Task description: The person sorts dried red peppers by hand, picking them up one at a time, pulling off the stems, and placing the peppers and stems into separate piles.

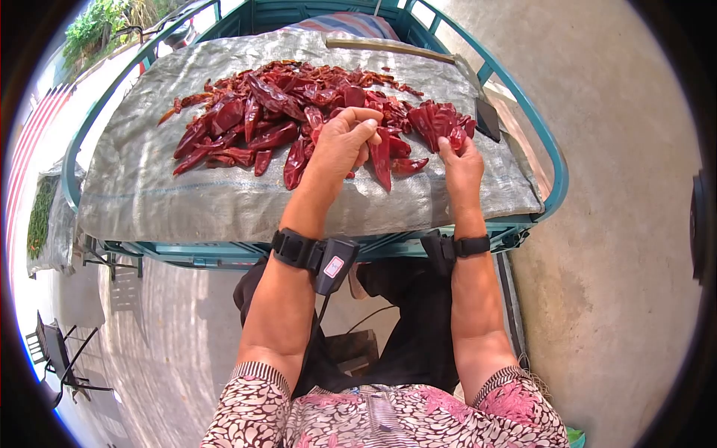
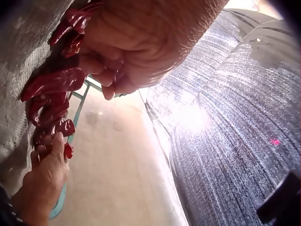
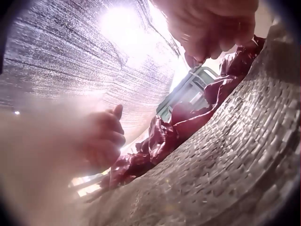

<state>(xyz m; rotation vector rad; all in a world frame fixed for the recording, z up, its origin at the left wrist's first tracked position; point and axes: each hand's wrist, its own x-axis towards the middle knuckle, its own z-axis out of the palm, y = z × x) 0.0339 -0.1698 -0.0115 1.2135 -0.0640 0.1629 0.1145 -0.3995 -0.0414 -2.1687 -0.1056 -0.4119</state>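
Note:
My left hand (image 1: 340,145) is raised over the front of a pile of dried red peppers (image 1: 276,97). Its fingers are curled, with no pepper visible in them; in the left wrist view the curled left hand (image 2: 136,44) is beside several peppers (image 2: 56,84). At the pile's right side, my right hand (image 1: 463,168) grips a fanned bunch of red peppers (image 1: 437,123), thumb on a small glossy one. The left wrist view also shows the right hand (image 2: 44,176) around those peppers. Close up in the right wrist view, the right hand (image 3: 211,28) partly leaves the frame.
A grey woven sheet (image 1: 187,205) lies under the peppers on a cart with a teal rail (image 1: 553,160). A wooden stick (image 1: 388,48) lies at the back, and a dark flat object (image 1: 487,119) at the right. Folding chairs (image 1: 60,355) stand at lower left.

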